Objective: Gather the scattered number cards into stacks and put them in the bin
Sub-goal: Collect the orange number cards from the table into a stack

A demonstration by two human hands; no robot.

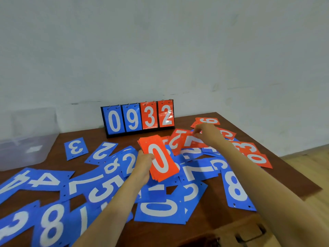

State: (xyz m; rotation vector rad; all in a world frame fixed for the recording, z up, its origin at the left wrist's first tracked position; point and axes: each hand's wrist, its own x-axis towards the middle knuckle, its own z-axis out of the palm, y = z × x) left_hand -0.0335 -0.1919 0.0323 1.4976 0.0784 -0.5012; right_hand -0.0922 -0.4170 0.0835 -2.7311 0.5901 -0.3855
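Mid-frame, the left hand (143, 165) grips a stack of red cards (161, 157), thumb curled over the top 0. To its upper right the right hand (207, 133) pinches a red card (193, 141) among the loose ones; the clear bin (26, 139) sits at the left edge.

Scoreboard (138, 118) behind card-strewn table (277, 168)

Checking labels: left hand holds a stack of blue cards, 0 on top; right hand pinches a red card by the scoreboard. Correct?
No: the stack in the left hand is red, not blue, as the head view shows. The rest holds: 0 on top, right hand pinching a red card by the scoreboard.
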